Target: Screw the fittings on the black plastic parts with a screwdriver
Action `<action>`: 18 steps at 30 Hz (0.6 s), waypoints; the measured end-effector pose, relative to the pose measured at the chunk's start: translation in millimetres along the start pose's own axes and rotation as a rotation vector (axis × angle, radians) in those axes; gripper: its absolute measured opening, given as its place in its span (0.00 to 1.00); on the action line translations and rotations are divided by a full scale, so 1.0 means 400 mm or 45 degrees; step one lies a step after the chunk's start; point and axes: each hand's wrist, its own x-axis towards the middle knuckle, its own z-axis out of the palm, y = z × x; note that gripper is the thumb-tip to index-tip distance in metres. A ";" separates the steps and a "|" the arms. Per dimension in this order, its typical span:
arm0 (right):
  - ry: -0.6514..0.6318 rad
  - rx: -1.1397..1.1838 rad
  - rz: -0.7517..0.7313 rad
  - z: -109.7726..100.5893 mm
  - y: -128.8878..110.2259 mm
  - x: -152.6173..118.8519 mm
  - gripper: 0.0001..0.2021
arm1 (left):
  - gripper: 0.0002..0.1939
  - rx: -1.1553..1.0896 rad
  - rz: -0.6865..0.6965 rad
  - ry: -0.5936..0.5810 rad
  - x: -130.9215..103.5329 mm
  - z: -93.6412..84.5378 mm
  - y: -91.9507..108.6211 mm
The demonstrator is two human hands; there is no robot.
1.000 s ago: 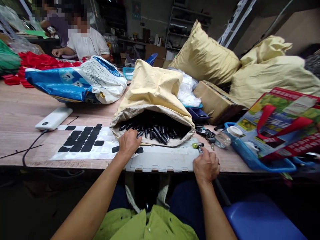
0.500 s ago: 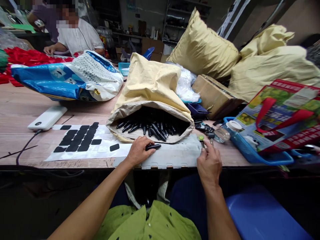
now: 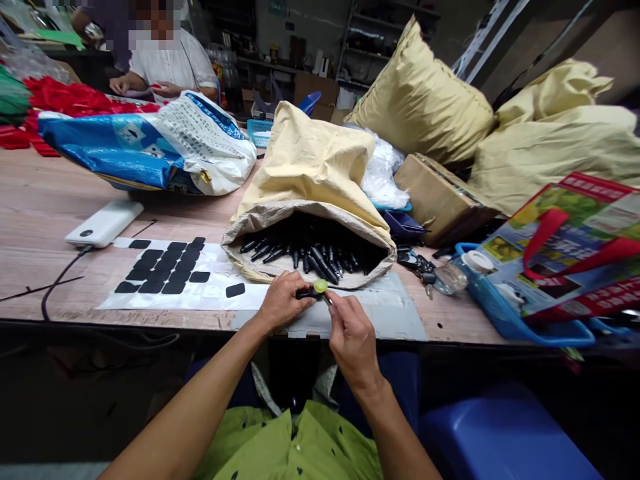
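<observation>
My left hand (image 3: 283,301) is closed around a slim black pen-like piece (image 3: 305,294) at the front edge of the table. Pinched in my right hand (image 3: 354,339) is a small thin-handled tool with a round yellow-green head (image 3: 320,286). That head is right at the end of the black piece; whether they touch, I cannot tell. Just behind both hands, a cream cloth sack (image 3: 310,160) lies with its mouth open toward me. Many similar black pieces (image 3: 323,263) fill the opening. Under my hands is a flat grey board (image 3: 395,313).
White backing sheets with black rounded patches (image 3: 173,263) and a white power bank (image 3: 105,223) lie left. Behind them is a blue-and-white sack (image 3: 150,147). Keys (image 3: 425,275), a clear jar (image 3: 453,279) and a blue basket (image 3: 505,313) stand right. A person (image 3: 170,67) sits across the table.
My right hand has moved left from beside the keys, bringing the green-headed tool to the black piece. My left hand still holds that piece. The view has shifted slightly.
</observation>
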 end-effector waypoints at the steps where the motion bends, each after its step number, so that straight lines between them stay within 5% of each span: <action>1: -0.031 -0.050 0.006 0.000 0.000 -0.001 0.19 | 0.06 0.002 -0.002 -0.005 0.000 0.000 0.001; 13: 0.052 -0.069 0.053 -0.023 0.028 -0.005 0.18 | 0.08 -0.006 0.011 0.030 0.000 0.008 -0.008; 18: 0.327 -0.188 0.153 -0.079 0.073 0.000 0.17 | 0.09 0.014 0.010 0.036 -0.001 0.007 -0.006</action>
